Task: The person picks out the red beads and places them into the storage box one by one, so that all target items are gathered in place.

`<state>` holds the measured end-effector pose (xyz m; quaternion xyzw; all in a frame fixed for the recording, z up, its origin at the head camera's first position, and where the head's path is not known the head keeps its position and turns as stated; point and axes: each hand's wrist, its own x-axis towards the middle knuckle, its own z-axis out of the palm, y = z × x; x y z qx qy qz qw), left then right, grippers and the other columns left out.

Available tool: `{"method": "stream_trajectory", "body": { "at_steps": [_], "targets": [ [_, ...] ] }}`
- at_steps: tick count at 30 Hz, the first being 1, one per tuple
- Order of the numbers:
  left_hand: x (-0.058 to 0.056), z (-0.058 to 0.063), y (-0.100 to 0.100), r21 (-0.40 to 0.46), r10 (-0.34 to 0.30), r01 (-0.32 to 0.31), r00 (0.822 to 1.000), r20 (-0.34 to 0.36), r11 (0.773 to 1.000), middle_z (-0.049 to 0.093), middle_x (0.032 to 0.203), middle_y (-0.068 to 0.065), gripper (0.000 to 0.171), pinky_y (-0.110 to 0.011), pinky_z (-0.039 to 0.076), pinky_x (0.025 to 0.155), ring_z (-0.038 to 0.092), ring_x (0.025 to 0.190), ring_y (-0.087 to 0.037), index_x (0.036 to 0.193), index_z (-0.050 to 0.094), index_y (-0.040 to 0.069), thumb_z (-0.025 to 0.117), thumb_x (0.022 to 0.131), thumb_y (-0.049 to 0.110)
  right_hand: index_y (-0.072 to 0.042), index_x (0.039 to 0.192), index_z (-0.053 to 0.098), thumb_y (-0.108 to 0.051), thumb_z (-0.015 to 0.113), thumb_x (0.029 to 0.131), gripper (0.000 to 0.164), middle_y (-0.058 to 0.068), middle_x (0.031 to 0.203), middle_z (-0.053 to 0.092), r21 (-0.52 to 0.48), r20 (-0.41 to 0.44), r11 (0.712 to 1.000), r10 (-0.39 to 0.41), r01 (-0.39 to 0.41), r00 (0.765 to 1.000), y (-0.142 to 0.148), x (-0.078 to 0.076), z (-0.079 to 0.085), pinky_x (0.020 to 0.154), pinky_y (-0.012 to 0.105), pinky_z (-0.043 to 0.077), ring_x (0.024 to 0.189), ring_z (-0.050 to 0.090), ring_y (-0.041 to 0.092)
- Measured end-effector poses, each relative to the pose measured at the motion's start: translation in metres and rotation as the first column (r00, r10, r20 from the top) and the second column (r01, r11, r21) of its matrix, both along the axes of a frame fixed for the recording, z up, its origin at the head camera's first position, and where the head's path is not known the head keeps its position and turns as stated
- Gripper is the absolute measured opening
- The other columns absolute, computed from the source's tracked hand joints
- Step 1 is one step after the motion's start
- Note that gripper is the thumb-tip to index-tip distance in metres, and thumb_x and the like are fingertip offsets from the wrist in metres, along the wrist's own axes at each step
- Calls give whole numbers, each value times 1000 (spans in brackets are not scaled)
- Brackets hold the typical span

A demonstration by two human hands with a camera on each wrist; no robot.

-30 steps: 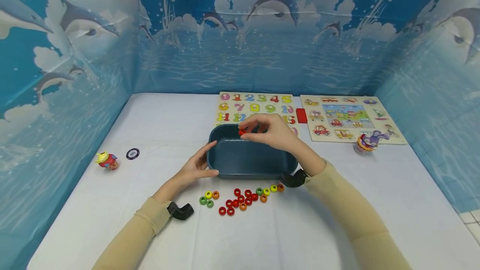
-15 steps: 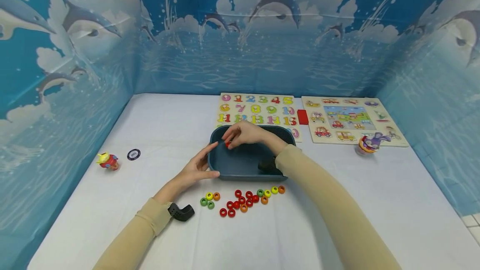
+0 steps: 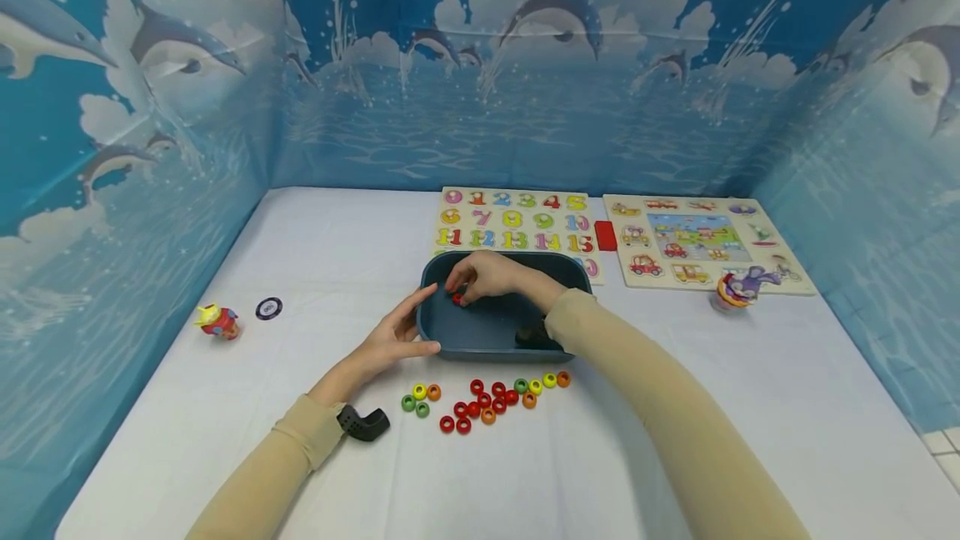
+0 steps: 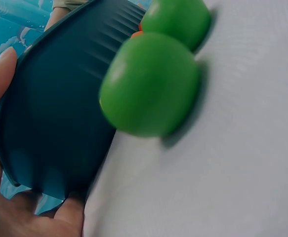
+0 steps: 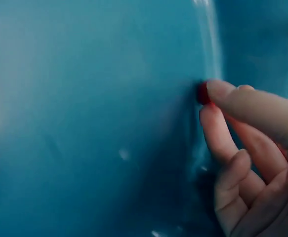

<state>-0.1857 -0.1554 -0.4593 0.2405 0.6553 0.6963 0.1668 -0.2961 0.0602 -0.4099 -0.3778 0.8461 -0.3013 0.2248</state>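
A dark teal rectangular tray [image 3: 480,332] stands on the white table. My left hand [image 3: 387,344] holds its left end, thumb and fingers spread round the corner on two sides. Inside the tray, toward its left end, my right hand [image 3: 489,274] pinches a red bead [image 3: 457,299] between thumb and fingertips. In the right wrist view that red bead [image 5: 202,93] is low by the tray floor, partly covered by the thumb. Loose red beads [image 3: 484,400] lie in front of the tray among green, yellow and orange ones. Two green beads [image 4: 151,85] loom close in the left wrist view.
Behind the tray lie a number puzzle board [image 3: 513,219] and a vehicle puzzle board [image 3: 705,240], with a red block [image 3: 606,236] between. A purple-topped toy [image 3: 738,287] stands right. A small figure [image 3: 218,322] and a black disc [image 3: 268,308] lie left.
My right hand has moved left and down into the tray, carrying the red bead toward its floor. The left hand stays on the tray's end. The loose beads have not moved.
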Motion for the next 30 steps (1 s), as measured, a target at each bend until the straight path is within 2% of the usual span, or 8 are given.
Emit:
{"method": "stream_trajectory", "body": {
  "at_steps": [3,8,11,14,18,24,27,30],
  "targets": [
    [0,0,1,-9,3,-3,1000,1,1000,1,148,-2,83,-34,19,106,8,134,-24,143,20,17,70,77,9,-10,106,65,-7,69,76,30,3,101,63,4,-25,1000,-13,13,1000,5,3,14,66,22,51,76,60,8],
    [1,2,2,-11,8,-8,1000,-3,1000,-1,148,-3,82,-35,18,106,8,134,-23,143,21,18,68,78,5,-7,111,62,-11,69,78,34,3,104,63,-89,-82,996,4,-12,997,23,18,58,69,25,51,78,60,9],
    [1,2,1,-20,13,-13,1000,-7,1000,-2,148,-3,80,-35,18,106,8,134,-22,142,23,21,68,78,4,-7,113,60,-15,69,79,37,2,106,62,-174,-99,984,10,-27,995,39,38,79,69,27,51,79,60,9],
    [1,2,1,-26,17,-17,1000,-7,1000,-1,148,-2,80,-34,18,105,8,134,-21,142,24,22,68,78,4,-11,112,61,-19,69,79,34,2,105,62,-256,-107,966,0,-28,994,55,64,86,62,28,51,78,60,9],
    [1,1,0,-19,22,-23,1000,-9,1000,1,148,-2,81,-34,20,105,8,134,-23,142,23,18,69,77,5,-17,106,63,-23,68,80,27,-2,98,64,-343,-140,939,-10,-39,990,73,103,73,51,27,48,72,59,8],
    [0,0,1,-14,20,-20,1000,-18,1000,2,148,-2,83,-35,21,105,8,134,-26,143,20,14,70,77,8,-18,100,65,-17,71,77,24,-2,97,64,-397,-116,918,-47,-3,992,86,155,34,46,22,45,69,58,5],
    [0,-1,1,-16,19,-19,1000,-21,1000,2,148,-2,83,-36,20,105,8,134,-25,143,20,13,70,77,7,-14,98,66,-10,71,75,24,3,99,64,-400,-98,916,-74,29,992,85,173,25,43,20,43,67,57,6],
    [0,0,1,-23,22,-22,1000,-15,999,2,148,-1,83,-34,21,104,8,134,-24,143,20,14,70,77,8,-13,97,67,-7,72,75,24,-1,98,64,-376,-116,925,-107,56,987,85,179,7,44,19,42,65,55,6]
  ]
}}
